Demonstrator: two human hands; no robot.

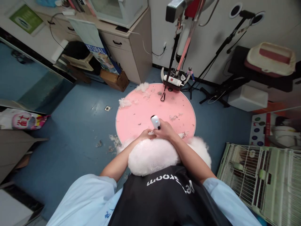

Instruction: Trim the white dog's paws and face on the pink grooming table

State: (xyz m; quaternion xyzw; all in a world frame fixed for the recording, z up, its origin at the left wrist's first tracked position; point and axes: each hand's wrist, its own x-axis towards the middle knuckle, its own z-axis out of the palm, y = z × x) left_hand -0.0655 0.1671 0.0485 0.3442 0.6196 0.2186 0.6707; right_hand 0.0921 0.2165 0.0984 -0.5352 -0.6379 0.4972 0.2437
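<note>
A fluffy white dog [152, 157] lies against my black apron at the near edge of a round pink grooming table [141, 110]. My right hand [166, 130] is closed round a white electric clipper [155, 121], whose body points up and away from me. My left hand [146, 135] is curled on the dog's fur just left of the clipper, its fingers pinched on a bit of white fur or a paw that I cannot make out. Both hands nearly touch over the dog's far side.
Clumps of cut fur [124, 102] lie on the table and blue floor. A grooming arm with a leash loop [162, 95] and a tool tray [174, 81] stand at the far edge. A wire cage [261, 175] is at right, cabinets [127, 47] at back left.
</note>
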